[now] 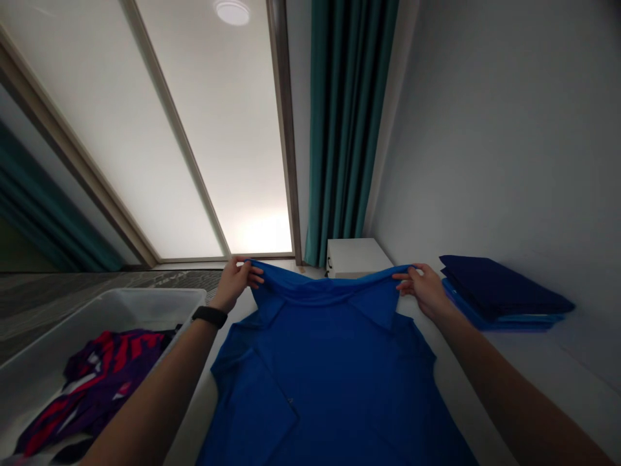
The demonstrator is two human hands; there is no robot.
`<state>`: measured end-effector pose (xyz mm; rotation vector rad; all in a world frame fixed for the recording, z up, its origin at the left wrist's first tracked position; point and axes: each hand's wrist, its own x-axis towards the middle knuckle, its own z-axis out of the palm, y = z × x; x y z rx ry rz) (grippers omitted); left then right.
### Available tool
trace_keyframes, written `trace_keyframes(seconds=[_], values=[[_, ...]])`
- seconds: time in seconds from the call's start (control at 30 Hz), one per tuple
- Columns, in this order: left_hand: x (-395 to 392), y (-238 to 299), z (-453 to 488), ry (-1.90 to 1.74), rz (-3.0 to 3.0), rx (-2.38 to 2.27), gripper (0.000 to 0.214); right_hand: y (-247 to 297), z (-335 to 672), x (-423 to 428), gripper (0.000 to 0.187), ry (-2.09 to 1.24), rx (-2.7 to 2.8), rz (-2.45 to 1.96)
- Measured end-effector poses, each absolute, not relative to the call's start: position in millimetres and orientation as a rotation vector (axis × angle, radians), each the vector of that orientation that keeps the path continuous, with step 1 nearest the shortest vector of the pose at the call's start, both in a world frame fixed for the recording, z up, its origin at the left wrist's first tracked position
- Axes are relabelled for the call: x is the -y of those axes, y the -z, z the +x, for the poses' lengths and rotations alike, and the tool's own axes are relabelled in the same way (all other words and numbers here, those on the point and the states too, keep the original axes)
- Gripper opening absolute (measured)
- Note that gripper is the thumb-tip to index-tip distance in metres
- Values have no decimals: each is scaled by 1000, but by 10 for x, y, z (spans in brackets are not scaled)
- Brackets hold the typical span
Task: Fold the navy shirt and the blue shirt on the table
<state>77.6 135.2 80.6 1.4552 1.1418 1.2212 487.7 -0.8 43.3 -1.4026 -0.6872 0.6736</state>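
A bright blue polo shirt [330, 382] lies face down on a white table [466, 382], its collar end raised off the surface. My left hand [237, 282] pinches the left end of the collar's top edge. My right hand [421, 289] pinches the opposite end, so the collar stretches between them. A black wristband [209, 316] circles my left wrist. The lower part of the shirt runs out of view at the bottom of the picture.
A clear plastic bin [101, 317] holding a red and purple striped garment [97, 388] stands left of the shirt. A stack of folded dark blue clothes [502, 291] lies to the right against a wall. Beyond stand a white cabinet [354, 256] and a teal curtain [347, 116].
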Motion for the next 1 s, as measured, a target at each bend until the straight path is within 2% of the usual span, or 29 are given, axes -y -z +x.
trace_keyframes(seconds=[0.2, 0.37, 0.7, 1.0], values=[[-1760, -1240, 886, -1363, 1554, -1141, 11, -749, 5082, -380, 11, -582, 626, -1371], [-2048, -1363, 882, -1421, 1598, -1172, 14, -841, 5232, -607, 17, -526, 645, -1378], [-2259, -1176, 910, -1353, 1530, -1238, 6, -858, 5241, -843, 11, -517, 697, -1430], [-2366, -879, 785, -1354, 1250, -1250, 11, -564, 5361, -917, 10, -602, 586, -1469]])
